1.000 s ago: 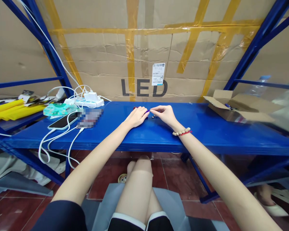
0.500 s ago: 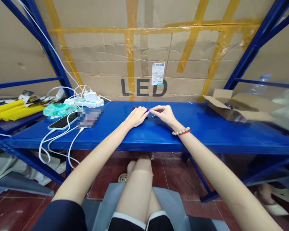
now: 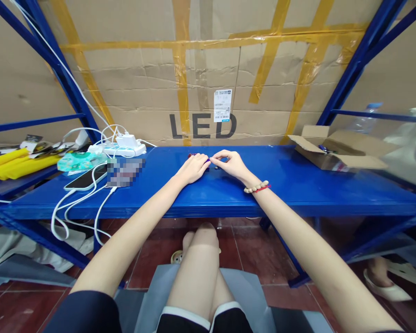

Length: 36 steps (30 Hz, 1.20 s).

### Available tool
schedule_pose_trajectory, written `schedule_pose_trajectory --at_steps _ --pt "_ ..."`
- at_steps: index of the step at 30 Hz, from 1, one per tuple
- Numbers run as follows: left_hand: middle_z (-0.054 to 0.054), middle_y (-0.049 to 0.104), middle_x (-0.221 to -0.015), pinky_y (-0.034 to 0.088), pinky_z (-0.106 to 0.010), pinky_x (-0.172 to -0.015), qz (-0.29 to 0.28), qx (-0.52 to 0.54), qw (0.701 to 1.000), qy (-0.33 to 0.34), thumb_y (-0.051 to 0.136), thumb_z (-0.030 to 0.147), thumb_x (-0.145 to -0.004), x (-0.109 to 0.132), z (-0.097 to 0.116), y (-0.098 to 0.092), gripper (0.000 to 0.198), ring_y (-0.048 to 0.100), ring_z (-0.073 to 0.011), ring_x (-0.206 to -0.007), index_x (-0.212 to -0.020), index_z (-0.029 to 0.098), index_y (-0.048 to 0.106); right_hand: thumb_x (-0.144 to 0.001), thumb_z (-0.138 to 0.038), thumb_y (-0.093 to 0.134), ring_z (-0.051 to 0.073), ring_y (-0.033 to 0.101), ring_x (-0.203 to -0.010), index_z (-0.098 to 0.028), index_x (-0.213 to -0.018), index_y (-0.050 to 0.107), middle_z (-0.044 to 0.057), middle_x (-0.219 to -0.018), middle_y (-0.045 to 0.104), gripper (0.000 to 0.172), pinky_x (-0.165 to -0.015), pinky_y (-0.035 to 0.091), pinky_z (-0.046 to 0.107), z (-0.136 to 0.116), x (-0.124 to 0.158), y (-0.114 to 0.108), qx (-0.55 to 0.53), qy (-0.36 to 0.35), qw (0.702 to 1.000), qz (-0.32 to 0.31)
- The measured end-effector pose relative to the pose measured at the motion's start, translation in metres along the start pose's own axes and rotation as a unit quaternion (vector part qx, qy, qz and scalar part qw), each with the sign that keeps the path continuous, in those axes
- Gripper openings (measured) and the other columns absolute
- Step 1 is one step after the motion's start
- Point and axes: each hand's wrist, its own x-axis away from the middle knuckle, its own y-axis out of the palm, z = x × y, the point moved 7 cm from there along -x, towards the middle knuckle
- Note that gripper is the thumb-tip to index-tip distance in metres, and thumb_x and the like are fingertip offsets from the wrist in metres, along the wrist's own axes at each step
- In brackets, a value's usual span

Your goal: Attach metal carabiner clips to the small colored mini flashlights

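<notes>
Only the view has swung slightly right; both hands stay put over the counter (image 3: 319,189); right hand (image 3: 233,164) pinched, thumb to fingertip, on the purple piece (image 3: 208,159), which sits between the two hands; left hand (image 3: 193,169) palm down at its other end, can't tell its grip; I'd brace left, pinch lightly, clear of the dark bits (image 3: 216,168).
</notes>
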Motion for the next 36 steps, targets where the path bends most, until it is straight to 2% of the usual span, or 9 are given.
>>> schedule_pose_trajectory --at_steps 4,10,19,22,25,28,30,33,36 --pt "-0.008 0.061 -0.106 0.041 -0.034 -0.089 -0.003 0.013 1.000 -0.008 0.026 0.030 -0.099 -0.001 -0.004 0.002 0.030 0.054 -0.0215 -0.099 -0.099 0.016 0.052 -0.072 -0.052 0.065 0.017 0.063 -0.074 -0.018 -0.076 0.072 0.008 -0.087 0.070 0.035 -0.064 0.050 0.028 -0.001 0.002 0.002 0.018 -0.009 1.000 -0.012" --pt "-0.009 0.062 -0.108 0.041 -0.034 -0.088 0.002 0.042 0.998 -0.041 0.026 0.030 -0.099 0.000 -0.011 0.003 0.028 0.054 -0.0218 -0.099 -0.101 0.017 0.051 -0.075 -0.044 0.066 0.015 0.063 -0.071 -0.020 -0.089 0.074 0.007 -0.095 0.070 0.030 -0.063 0.050 0.028 0.002 0.002 0.005 0.040 -0.031 0.999 -0.020" --pt "-0.009 0.061 -0.107 0.041 -0.035 -0.090 -0.002 0.024 1.000 -0.018 0.027 0.029 -0.099 -0.001 -0.008 0.005 0.029 0.053 -0.0225 -0.100 -0.101 0.016 0.052 -0.071 -0.048 0.068 0.015 0.063 -0.073 -0.019 -0.081 0.073 0.008 -0.096 0.069 0.031 -0.064 0.051 0.028 -0.001 0.001 0.006 0.024 -0.015 0.999 -0.032" --pt "-0.009 0.061 -0.109 0.040 -0.036 -0.092 -0.006 0.021 0.999 -0.034 0.026 0.030 -0.099 -0.001 -0.009 0.005 0.030 0.053 -0.0229 -0.101 -0.102 0.016 0.052 -0.073 -0.046 0.066 0.016 0.063 -0.077 -0.018 -0.081 0.072 0.007 -0.093 0.070 0.030 -0.070 0.051 0.029 0.003 -0.001 0.004 0.012 0.003 1.000 -0.015" --pt "-0.009 0.061 -0.110 0.039 -0.037 -0.093 -0.007 0.029 0.998 -0.057 0.025 0.032 -0.099 -0.001 -0.010 0.003 0.031 0.053 -0.0231 -0.102 -0.104 0.016 0.052 -0.079 -0.042 0.059 0.018 0.064 -0.082 -0.017 -0.083 0.071 0.006 -0.089 0.072 0.028 -0.076 0.050 0.030 0.017 -0.004 -0.007 0.008 0.047 0.998 0.046" --pt "-0.009 0.062 -0.110 0.039 -0.038 -0.094 -0.006 0.040 0.997 -0.062 0.026 0.032 -0.099 0.000 -0.009 0.000 0.031 0.054 -0.0231 -0.103 -0.103 0.017 0.053 -0.082 -0.032 0.055 0.019 0.064 -0.083 -0.016 -0.089 0.071 0.006 -0.091 0.072 0.024 -0.078 0.049 0.032 0.037 -0.003 -0.028 0.085 0.119 0.981 0.125" --pt "-0.009 0.062 -0.111 0.039 -0.037 -0.094 -0.005 0.046 0.997 -0.060 0.026 0.032 -0.099 0.000 -0.009 -0.001 0.031 0.054 -0.0229 -0.104 -0.103 0.017 0.053 -0.081 -0.023 0.052 0.019 0.063 -0.085 -0.017 -0.096 0.070 0.006 -0.096 0.072 0.024 -0.081 0.047 0.033 0.047 0.000 -0.038 0.159 0.165 0.963 0.139" --pt "-0.008 0.062 -0.112 0.039 -0.037 -0.094 -0.006 0.050 0.997 -0.061 0.026 0.032 -0.099 0.000 -0.009 -0.001 0.031 0.053 -0.0226 -0.104 -0.103 0.017 0.053 -0.081 -0.019 0.050 0.022 0.059 -0.101 -0.017 -0.105 0.067 0.007 -0.105 0.070 0.030 -0.091 0.041 0.038 0.055 0.004 -0.040 0.259 0.207 0.938 0.102" --pt "-0.008 0.062 -0.112 0.039 -0.037 -0.094 -0.007 0.047 0.997 -0.062 0.026 0.032 -0.099 0.000 -0.009 -0.001 0.031 0.053 -0.0225 -0.105 -0.104 0.017 0.053 -0.083 -0.026 0.049 0.028 0.049 -0.117 -0.017 -0.117 0.062 0.010 -0.123 0.062 0.037 -0.098 0.033 0.045 0.060 0.006 -0.029 0.326 0.210 0.922 0.023"
